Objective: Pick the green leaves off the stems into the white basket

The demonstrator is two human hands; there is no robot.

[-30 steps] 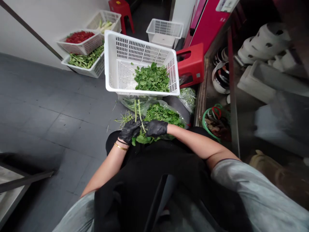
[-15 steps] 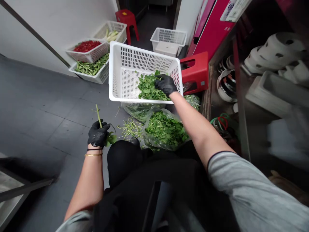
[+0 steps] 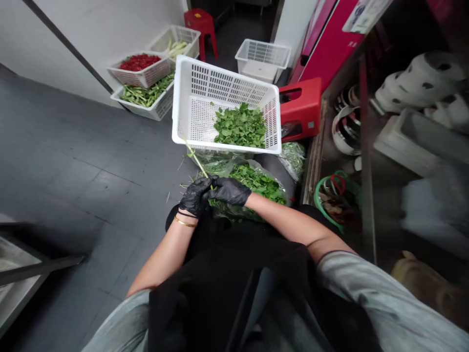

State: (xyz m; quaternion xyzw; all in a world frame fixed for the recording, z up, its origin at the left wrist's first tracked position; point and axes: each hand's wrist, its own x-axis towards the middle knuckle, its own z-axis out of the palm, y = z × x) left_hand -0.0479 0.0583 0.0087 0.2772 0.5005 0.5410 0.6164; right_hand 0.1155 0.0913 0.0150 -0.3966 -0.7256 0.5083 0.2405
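Both my hands wear black gloves and meet in front of my knees. My left hand (image 3: 194,197) is closed around a long green stem (image 3: 196,160) that sticks up and to the left. My right hand (image 3: 229,190) is closed on the same stem, pinching at its leafy lower part. Just beyond them lies a clear plastic bag of leafy greens (image 3: 256,181) on the floor. Farther out stands a white perforated basket (image 3: 190,110) holding a pile of picked green leaves (image 3: 241,127).
Bare stems lie on the grey floor by the bag. White baskets of red chillies (image 3: 139,63) and green beans (image 3: 144,95) stand at the back left wall, another white basket (image 3: 262,58) behind. A red stool (image 3: 300,105) and metal shelving with bowls are on the right.
My right hand has come back from the white basket to the stem. My left hand has swung in from the left with the stem, so both hands meet again.
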